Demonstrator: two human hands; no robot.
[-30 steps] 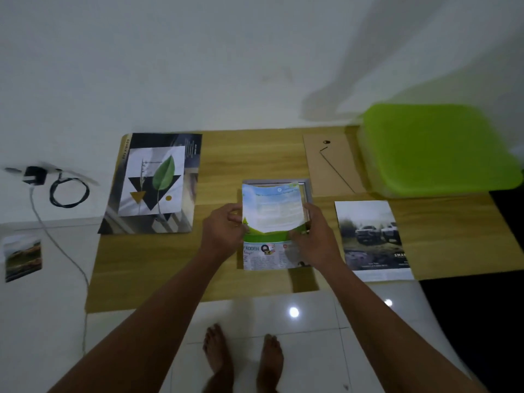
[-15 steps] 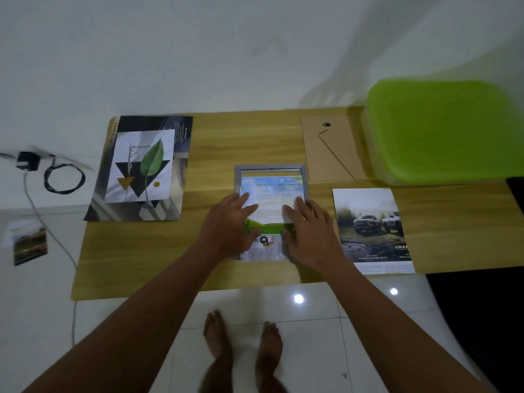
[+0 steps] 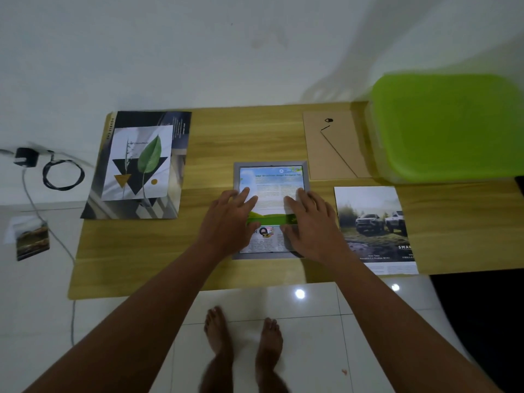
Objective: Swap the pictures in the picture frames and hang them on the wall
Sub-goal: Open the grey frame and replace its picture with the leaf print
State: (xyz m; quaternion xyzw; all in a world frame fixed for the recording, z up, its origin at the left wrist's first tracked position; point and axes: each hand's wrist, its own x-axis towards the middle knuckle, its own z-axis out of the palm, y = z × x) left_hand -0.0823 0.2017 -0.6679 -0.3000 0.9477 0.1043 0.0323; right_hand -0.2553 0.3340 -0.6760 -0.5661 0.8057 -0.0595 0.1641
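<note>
A grey picture frame (image 3: 270, 164) lies flat in the middle of the wooden table (image 3: 215, 137). Inside it sits a blue, white and green leaflet (image 3: 272, 188). My left hand (image 3: 229, 222) presses flat on the leaflet's left side with straight fingers. My right hand (image 3: 312, 222) presses flat on its right side. A brown backing board (image 3: 331, 146) with a small black clip lies behind the frame to the right. A print of two cars (image 3: 374, 228) lies right of the frame. A leaf picture (image 3: 139, 163) rests on a dark sheet at the table's left.
A lime-green plastic bin lid (image 3: 448, 126) fills the table's far right. On the white floor at left lie a black charger with a coiled cable (image 3: 54, 171) and a small photo card (image 3: 31, 239). My bare feet (image 3: 243, 333) stand at the table's front edge.
The leaflet, held up above the frame a second ago, now lies flat inside it. Both hands went from pinching its edges to pressing it down with flat fingers.
</note>
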